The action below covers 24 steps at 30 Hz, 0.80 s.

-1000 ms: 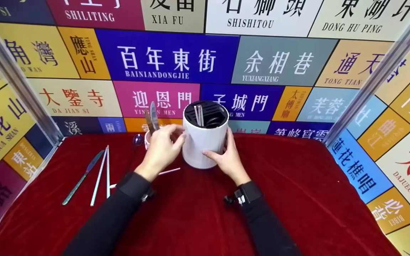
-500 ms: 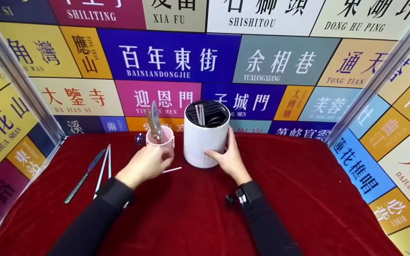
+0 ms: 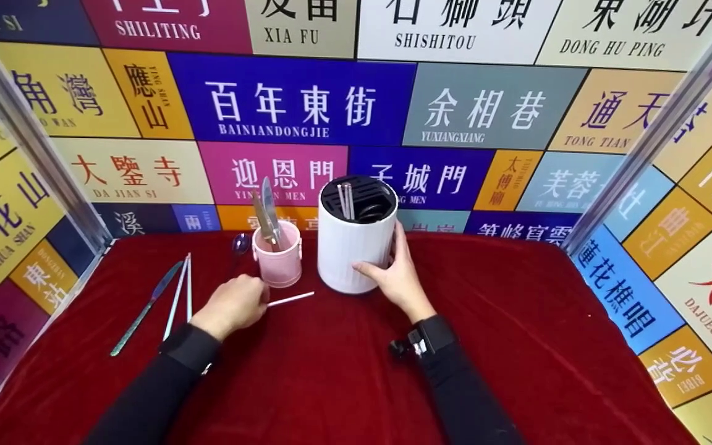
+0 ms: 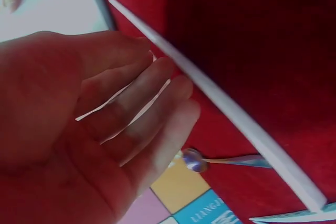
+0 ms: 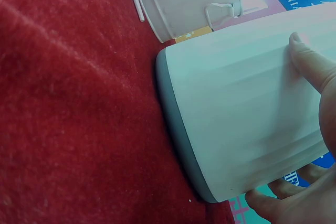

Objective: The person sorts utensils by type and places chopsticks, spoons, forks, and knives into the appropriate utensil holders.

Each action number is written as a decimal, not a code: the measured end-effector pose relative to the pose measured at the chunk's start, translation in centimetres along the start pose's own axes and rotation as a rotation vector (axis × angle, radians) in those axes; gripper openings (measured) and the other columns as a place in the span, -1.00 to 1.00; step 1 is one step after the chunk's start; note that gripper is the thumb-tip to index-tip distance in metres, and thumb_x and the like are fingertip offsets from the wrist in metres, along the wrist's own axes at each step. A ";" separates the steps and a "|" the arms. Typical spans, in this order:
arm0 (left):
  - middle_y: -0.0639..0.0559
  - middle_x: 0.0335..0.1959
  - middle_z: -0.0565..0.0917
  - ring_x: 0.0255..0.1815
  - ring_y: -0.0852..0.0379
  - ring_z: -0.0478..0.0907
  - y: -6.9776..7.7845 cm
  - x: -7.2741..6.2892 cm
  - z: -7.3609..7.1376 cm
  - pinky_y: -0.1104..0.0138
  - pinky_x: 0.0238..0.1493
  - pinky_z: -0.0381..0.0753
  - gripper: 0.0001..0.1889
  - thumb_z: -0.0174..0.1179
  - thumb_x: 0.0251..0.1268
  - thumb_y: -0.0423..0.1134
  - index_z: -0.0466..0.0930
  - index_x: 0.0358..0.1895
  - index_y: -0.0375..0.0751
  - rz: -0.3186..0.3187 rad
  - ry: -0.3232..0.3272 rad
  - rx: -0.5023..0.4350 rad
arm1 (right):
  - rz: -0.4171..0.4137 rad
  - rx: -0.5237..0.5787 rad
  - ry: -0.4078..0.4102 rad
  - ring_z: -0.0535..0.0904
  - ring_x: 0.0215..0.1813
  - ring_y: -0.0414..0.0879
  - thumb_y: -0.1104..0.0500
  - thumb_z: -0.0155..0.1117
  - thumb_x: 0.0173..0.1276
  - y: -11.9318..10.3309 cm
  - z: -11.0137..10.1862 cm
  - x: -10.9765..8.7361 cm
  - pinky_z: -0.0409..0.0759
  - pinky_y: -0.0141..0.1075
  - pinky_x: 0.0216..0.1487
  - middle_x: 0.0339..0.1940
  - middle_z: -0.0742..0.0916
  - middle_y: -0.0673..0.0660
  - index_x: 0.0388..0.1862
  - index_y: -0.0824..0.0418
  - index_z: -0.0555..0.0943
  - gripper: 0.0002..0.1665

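My right hand (image 3: 400,281) holds the side of a white cylindrical knife block (image 3: 353,256), thumb in front and fingers round its far side. Two thin metal sticks (image 3: 346,201) stand in its black slotted top. My left hand (image 3: 235,303) is low over the red cloth, its fingers loosely bent. Beside those fingers lies a white tapered chopstick (image 4: 226,106); in the head view the hand covers one end of it. Behind the left hand stands a pink cup (image 3: 279,266) with two table knives (image 3: 269,213) leaning in it, blades up.
To the left, a shiny table knife (image 3: 131,331) and a pair of chopsticks (image 3: 177,296) lie on the red cloth (image 3: 331,371). A dark shiny spoon (image 3: 241,243) lies left of the cup. Walls with printed signs (image 3: 294,99) enclose the table.
My left hand has moved from beside the knife block, past the front of the pink cup, down and left to the white chopstick. My right hand keeps its hold on the block.
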<state>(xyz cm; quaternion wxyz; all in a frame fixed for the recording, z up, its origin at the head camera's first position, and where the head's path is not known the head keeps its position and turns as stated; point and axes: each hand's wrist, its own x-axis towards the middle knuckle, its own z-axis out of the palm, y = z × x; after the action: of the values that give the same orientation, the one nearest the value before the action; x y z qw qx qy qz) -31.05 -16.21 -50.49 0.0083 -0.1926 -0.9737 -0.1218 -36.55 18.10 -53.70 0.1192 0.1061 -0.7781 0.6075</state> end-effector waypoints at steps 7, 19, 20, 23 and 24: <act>-0.08 -0.43 0.79 -0.34 -0.20 0.75 -1.1 -0.4 0.8 -0.09 -0.24 0.76 -0.86 0.41 0.18 -0.41 0.76 -0.49 -0.11 -0.014 0.005 -0.006 | 0.019 -0.001 -0.003 0.26 0.77 0.06 0.09 0.82 0.17 -0.1 0.1 0.0 0.36 0.11 0.74 0.84 0.24 0.07 0.89 -0.13 -0.05 0.54; -0.04 -0.44 0.74 -0.35 -0.15 0.74 -1.1 -0.3 0.9 -0.07 -0.26 0.74 -0.87 0.45 0.21 -0.34 0.70 -0.45 -0.12 0.011 0.016 -0.006 | 0.009 -0.005 -0.003 0.27 0.76 0.02 0.02 0.82 0.18 -0.1 0.0 -0.1 0.38 0.08 0.73 0.84 0.23 0.04 0.89 -0.13 -0.05 0.53; -0.04 -0.44 0.74 -0.34 -0.14 0.73 -1.0 -0.3 0.8 -0.06 -0.25 0.74 -0.87 0.45 0.23 -0.33 0.70 -0.43 -0.11 0.012 0.022 -0.011 | 0.009 -0.006 -0.005 0.27 0.77 0.02 0.01 0.82 0.18 -0.1 0.0 -0.1 0.38 0.07 0.74 0.85 0.22 0.04 0.89 -0.13 -0.05 0.53; -0.02 -0.44 0.72 -0.34 -0.10 0.70 -0.6 -0.2 0.4 -0.06 -0.23 0.73 -0.88 0.47 0.26 -0.30 0.70 -0.38 -0.11 0.041 0.055 -0.029 | 0.003 -0.010 -0.005 0.27 0.76 0.03 0.00 0.82 0.19 0.0 0.0 0.0 0.39 0.09 0.73 0.84 0.23 0.03 0.89 -0.13 -0.05 0.53; -0.01 -0.45 0.71 -0.35 -0.08 0.68 -0.5 -0.2 0.3 -0.04 -0.23 0.72 -0.88 0.48 0.26 -0.29 0.70 -0.37 -0.11 0.057 0.069 -0.039 | -0.001 -0.008 -0.004 0.28 0.76 0.03 0.00 0.82 0.19 0.1 0.0 0.0 0.39 0.10 0.72 0.84 0.24 0.04 0.89 -0.13 -0.05 0.52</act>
<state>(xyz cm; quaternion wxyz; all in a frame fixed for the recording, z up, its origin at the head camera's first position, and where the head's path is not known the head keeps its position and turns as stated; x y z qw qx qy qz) -31.08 -16.63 -50.87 0.0416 -0.2161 -0.9643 -0.1471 -36.59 18.15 -53.75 0.1186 0.1071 -0.7806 0.6043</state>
